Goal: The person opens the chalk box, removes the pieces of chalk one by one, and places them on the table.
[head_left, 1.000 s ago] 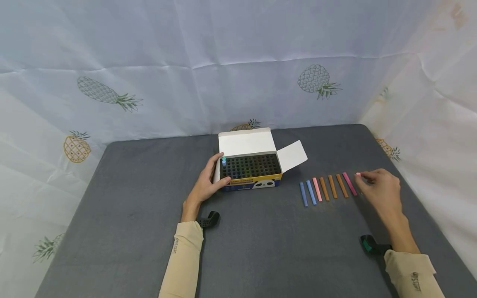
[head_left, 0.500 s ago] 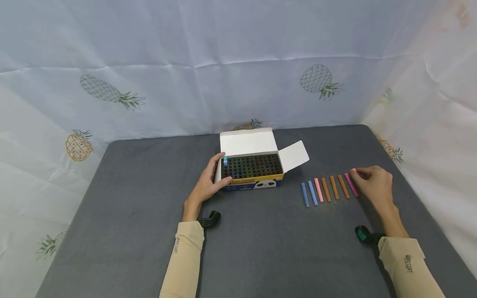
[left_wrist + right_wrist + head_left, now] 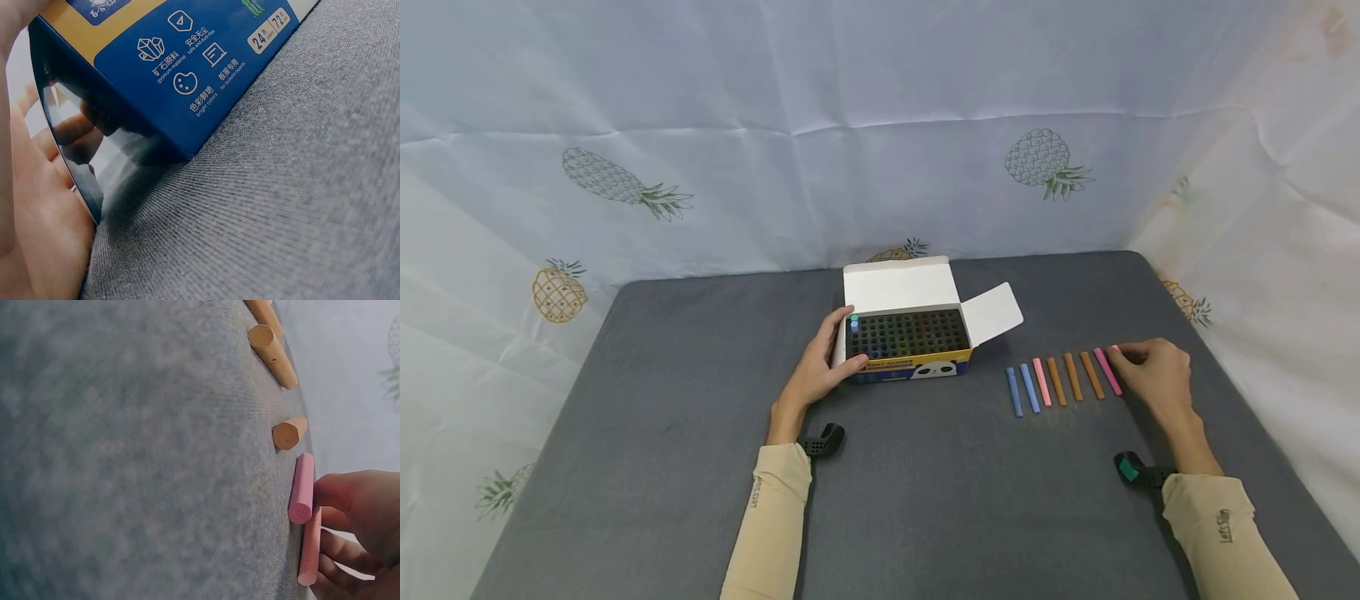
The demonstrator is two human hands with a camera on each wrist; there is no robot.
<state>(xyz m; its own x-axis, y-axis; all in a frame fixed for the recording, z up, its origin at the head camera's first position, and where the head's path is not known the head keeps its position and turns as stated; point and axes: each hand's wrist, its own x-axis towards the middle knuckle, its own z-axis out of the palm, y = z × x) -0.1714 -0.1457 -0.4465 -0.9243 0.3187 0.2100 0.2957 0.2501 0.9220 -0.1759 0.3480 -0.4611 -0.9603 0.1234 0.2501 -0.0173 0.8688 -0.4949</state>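
Observation:
My left hand (image 3: pixel 812 375) grips the left end of an open chalk box (image 3: pixel 895 375), thumb at the front edge and fingers behind. The box is blue and yellow with a panda face, and its black holder full of holes bears a blue and a green chalk (image 3: pixel 853 318) at the back left corner. In the right wrist view, my right hand (image 3: pixel 356 519) pinches a light pink chalk (image 3: pixel 309 556) lying close beside a deeper pink chalk (image 3: pixel 302 487). From the head view, my right hand (image 3: pixel 1157 375) hides most of that light pink chalk.
Left of the deeper pink chalk (image 3: pixel 1107 372) lie several more in a row: brown chalks (image 3: pixel 1072 377), a pink chalk (image 3: pixel 1042 382) and blue chalks (image 3: pixel 1015 392). The box's white side flap (image 3: pixel 992 315) sticks out rightward. A patterned curtain (image 3: pixel 880 192) borders the grey table (image 3: pixel 700 500).
My right hand has moved a little left and then slightly down, bringing the light pink chalk next to the deeper pink one. The left hand keeps its grip on the box.

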